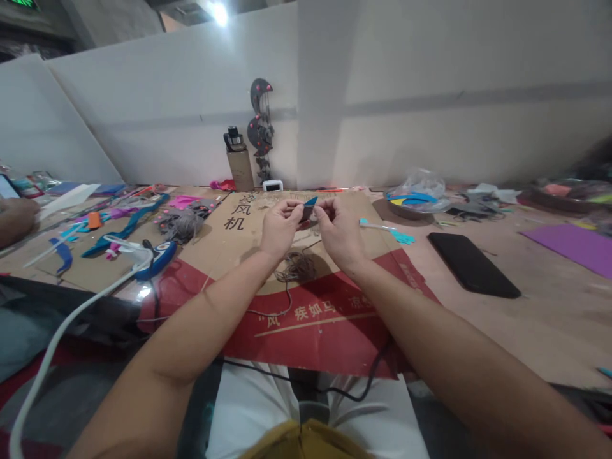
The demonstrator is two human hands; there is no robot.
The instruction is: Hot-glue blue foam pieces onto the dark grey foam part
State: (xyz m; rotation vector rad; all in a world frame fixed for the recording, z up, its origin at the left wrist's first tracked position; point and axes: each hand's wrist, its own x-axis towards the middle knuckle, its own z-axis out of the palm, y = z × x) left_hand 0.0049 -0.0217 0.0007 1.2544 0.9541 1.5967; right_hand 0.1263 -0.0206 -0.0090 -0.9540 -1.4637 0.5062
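Observation:
Over the cardboard sheet [282, 338], my left hand [283, 224] and my right hand [337, 231] meet with fingertips pinched together. Between them is a small flat dark piece with a blue pointed tip [310, 201]; its material is too small to make out, and the fingers cover part of it. A loose bundle of thin grey-brown cord [299, 266] lies on the cardboard just below my hands. One strand runs from the bundle toward the left, and another thin line rises toward my right hand.
To the left are a blue and white device [160, 260] with a white cable, grey yarn [184, 223] and blue strips [129, 223]. A bottle [240, 167] stands by the wall. Rightward lie a black phone [473, 264] and purple sheet [574, 245]. Another person's hand [16, 220] is far left.

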